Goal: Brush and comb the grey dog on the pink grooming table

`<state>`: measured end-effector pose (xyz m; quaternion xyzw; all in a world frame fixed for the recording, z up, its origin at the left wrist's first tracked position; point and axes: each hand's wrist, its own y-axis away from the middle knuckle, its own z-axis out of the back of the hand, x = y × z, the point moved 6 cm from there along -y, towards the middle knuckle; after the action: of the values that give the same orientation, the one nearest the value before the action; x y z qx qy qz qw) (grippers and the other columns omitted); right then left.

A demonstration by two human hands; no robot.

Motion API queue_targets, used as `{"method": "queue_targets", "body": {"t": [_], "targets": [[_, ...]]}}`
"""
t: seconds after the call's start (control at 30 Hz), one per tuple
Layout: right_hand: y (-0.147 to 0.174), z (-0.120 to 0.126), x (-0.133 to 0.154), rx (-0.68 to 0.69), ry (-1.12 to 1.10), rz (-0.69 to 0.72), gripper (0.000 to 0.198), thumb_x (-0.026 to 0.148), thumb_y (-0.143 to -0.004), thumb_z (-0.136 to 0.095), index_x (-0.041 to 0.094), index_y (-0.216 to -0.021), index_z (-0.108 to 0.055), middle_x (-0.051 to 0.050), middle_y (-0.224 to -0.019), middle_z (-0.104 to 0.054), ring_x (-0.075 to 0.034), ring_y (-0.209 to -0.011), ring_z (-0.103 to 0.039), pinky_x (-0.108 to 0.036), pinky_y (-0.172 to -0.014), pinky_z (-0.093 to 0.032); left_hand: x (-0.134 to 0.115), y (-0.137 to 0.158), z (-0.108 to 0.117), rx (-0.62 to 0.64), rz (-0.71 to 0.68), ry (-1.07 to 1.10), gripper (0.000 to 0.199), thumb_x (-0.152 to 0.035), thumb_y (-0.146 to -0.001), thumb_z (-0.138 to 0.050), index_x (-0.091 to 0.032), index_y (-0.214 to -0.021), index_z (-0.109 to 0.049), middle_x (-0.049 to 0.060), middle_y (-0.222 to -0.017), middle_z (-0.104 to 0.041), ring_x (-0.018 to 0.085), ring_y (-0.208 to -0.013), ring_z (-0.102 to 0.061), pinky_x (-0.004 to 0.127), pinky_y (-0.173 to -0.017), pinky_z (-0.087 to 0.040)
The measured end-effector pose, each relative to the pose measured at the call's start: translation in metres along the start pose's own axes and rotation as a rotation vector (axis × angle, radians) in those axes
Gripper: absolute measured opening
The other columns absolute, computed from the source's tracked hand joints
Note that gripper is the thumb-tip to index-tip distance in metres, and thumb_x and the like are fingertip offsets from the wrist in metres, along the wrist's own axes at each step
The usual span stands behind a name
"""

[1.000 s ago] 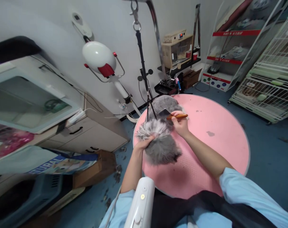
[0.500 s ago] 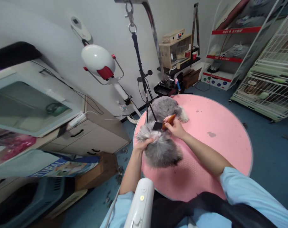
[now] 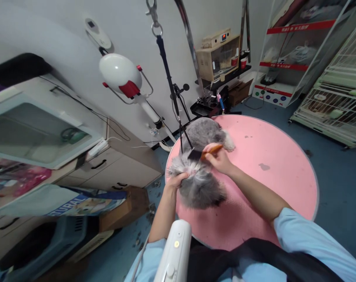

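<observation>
A grey, fluffy dog is on the round pink grooming table, its long fur parted in pale streaks near my hands. My left hand is closed on a tuft of that fur at the near left side. In my right hand is a slicker brush with an orange-brown handle and a dark, flat head. The brush head lies against or just over the fur, right above my left hand; its bristles are hidden. A dark grooming strap comes down to the dog from above.
A white and red dryer stands at the left by the wall. A white device sticks up close in front of me. Wire cages and a shelf stand at the right. Cabinets line the left, with tufts of hair on the floor.
The brush handle has turned slightly flatter, with my right hand shifting a little to the right. My left hand keeps its hold on the fur. The view has swung slightly.
</observation>
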<state>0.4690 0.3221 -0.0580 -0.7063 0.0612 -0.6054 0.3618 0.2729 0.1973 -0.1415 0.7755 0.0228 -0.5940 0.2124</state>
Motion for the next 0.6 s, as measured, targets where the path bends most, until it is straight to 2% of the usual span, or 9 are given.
{"method": "queue_targets", "body": {"t": [0.07,0.13,0.2,0.23,0.33,0.4,0.5,0.53,0.6], "targets": [[0.003,-0.007,-0.004,0.112,-0.005,-0.075,0.016,0.040,-0.089,-0.064,0.024,-0.091,-0.060,-0.005,-0.088,-0.067,-0.023,-0.081,-0.066,-0.041,-0.076,-0.055,-0.003,0.000,-0.003,0.031,-0.026,0.013,0.076,-0.023,-0.047,-0.087,-0.020,-0.122,-0.070,0.009,-0.122,-0.074,0.038,-0.125,-0.063,0.050,-0.110,-0.047],[0.005,-0.004,-0.004,0.044,0.039,-0.071,0.018,0.041,-0.088,-0.066,0.024,-0.090,-0.060,-0.007,-0.092,-0.068,-0.024,-0.085,-0.065,-0.043,-0.080,-0.055,-0.006,0.001,-0.004,0.030,-0.063,0.017,0.080,-0.022,-0.049,-0.086,-0.020,-0.126,-0.067,0.008,-0.124,-0.073,0.036,-0.129,-0.060,0.048,-0.112,-0.046],[0.007,0.003,0.001,-0.070,0.066,-0.003,0.019,0.042,-0.087,-0.067,0.025,-0.087,-0.059,-0.008,-0.098,-0.068,-0.026,-0.094,-0.065,-0.046,-0.089,-0.053,-0.004,0.002,-0.003,0.000,-0.024,0.014,0.070,-0.022,-0.049,-0.084,-0.017,-0.117,-0.069,0.008,-0.114,-0.076,0.038,-0.129,-0.059,0.047,-0.109,-0.048],[0.007,0.003,0.001,-0.076,0.058,0.014,0.019,0.042,-0.088,-0.066,0.025,-0.087,-0.059,-0.008,-0.098,-0.068,-0.026,-0.096,-0.065,-0.047,-0.090,-0.053,-0.001,0.003,-0.002,-0.018,0.016,0.016,0.062,-0.024,-0.049,-0.084,-0.015,-0.108,-0.071,0.009,-0.107,-0.078,0.039,-0.127,-0.060,0.047,-0.107,-0.049],[0.008,-0.007,-0.006,0.078,0.004,-0.088,0.018,0.041,-0.088,-0.064,0.024,-0.090,-0.060,-0.006,-0.090,-0.068,-0.023,-0.084,-0.065,-0.041,-0.079,-0.055,0.005,0.005,0.000,-0.028,0.081,0.042,0.046,-0.027,-0.049,-0.082,-0.015,-0.093,-0.072,0.009,-0.096,-0.078,0.037,-0.115,-0.068,0.044,-0.099,-0.054],[0.008,-0.007,-0.011,0.092,0.017,-0.155,0.018,0.040,-0.087,-0.064,0.023,-0.091,-0.060,-0.005,-0.088,-0.068,-0.022,-0.080,-0.065,-0.039,-0.074,-0.055,0.006,0.005,0.000,-0.025,0.088,0.056,0.044,-0.027,-0.049,-0.083,-0.016,-0.090,-0.073,0.009,-0.094,-0.079,0.034,-0.105,-0.072,0.041,-0.093,-0.057],[0.005,0.009,-0.004,-0.108,0.072,-0.050,0.017,0.039,-0.086,-0.066,0.024,-0.087,-0.059,-0.007,-0.095,-0.068,-0.025,-0.094,-0.064,-0.044,-0.087,-0.054,0.009,0.006,0.004,-0.063,0.144,0.039,0.039,-0.026,-0.046,-0.083,-0.016,-0.083,-0.075,0.009,-0.085,-0.078,0.033,-0.090,-0.074,0.040,-0.083,-0.059],[0.005,0.009,-0.001,-0.107,0.065,-0.011,0.016,0.038,-0.086,-0.067,0.024,-0.086,-0.058,-0.007,-0.096,-0.068,-0.025,-0.097,-0.064,-0.044,-0.089,-0.053,0.009,0.007,0.004,-0.067,0.142,0.031,0.039,-0.026,-0.046,-0.083,-0.016,-0.083,-0.075,0.009,-0.085,-0.078,0.033,-0.091,-0.074,0.040,-0.083,-0.059],[0.005,0.001,-0.002,0.018,0.032,-0.025,0.016,0.038,-0.087,-0.066,0.024,-0.087,-0.059,-0.007,-0.092,-0.068,-0.024,-0.091,-0.065,-0.042,-0.084,-0.054,0.003,0.008,0.001,-0.032,0.086,0.036,0.045,-0.025,-0.049,-0.084,-0.017,-0.093,-0.077,0.009,-0.093,-0.079,0.035,-0.104,-0.072,0.041,-0.090,-0.058]]}}
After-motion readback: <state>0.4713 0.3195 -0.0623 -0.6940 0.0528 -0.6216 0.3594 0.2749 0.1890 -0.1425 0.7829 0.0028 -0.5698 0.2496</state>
